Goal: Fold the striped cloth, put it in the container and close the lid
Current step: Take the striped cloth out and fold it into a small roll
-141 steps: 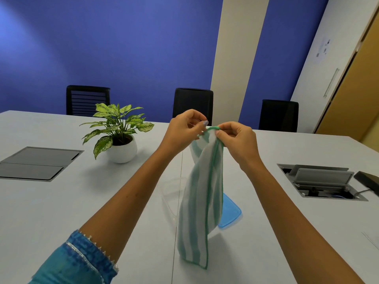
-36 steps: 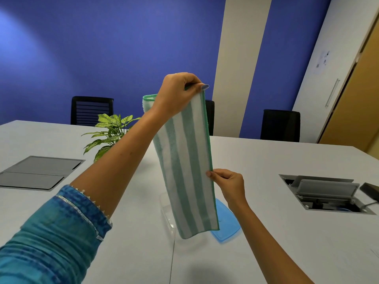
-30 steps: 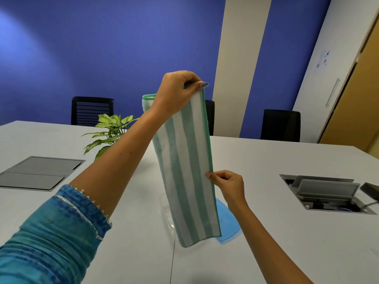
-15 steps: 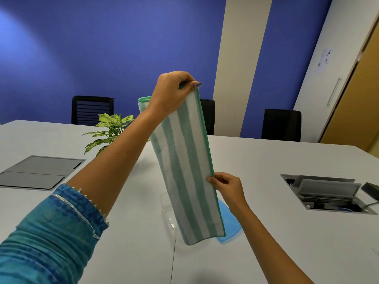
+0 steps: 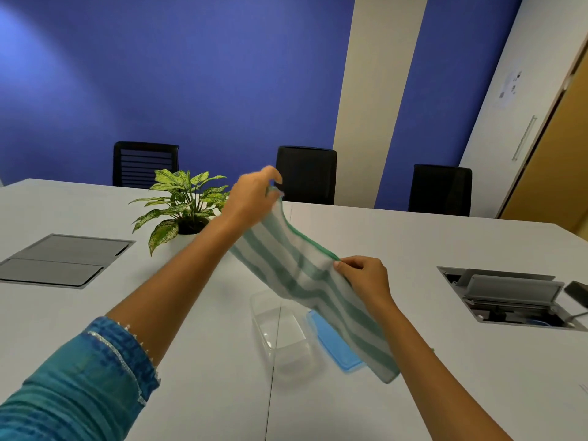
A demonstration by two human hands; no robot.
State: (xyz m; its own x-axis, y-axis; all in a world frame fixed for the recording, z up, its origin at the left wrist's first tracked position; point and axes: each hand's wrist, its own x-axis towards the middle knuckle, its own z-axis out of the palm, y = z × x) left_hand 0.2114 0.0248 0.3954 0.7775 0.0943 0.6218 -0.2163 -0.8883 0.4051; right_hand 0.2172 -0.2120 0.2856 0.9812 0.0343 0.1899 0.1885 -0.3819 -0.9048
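Cloth (image 5: 305, 281) slipping is our worry: we are pinching it with left hand (image 5: 251, 198) and right hand (image 5: 362, 278) only at the edges.

Left hand (image 5: 253, 195) is stretched out far and raised, fingers curled, pinching something at the fingertips, though it looks a bit blurry. Right hand (image 5: 366, 276) sits nearer and lower, thumb and forefinger pinched together.
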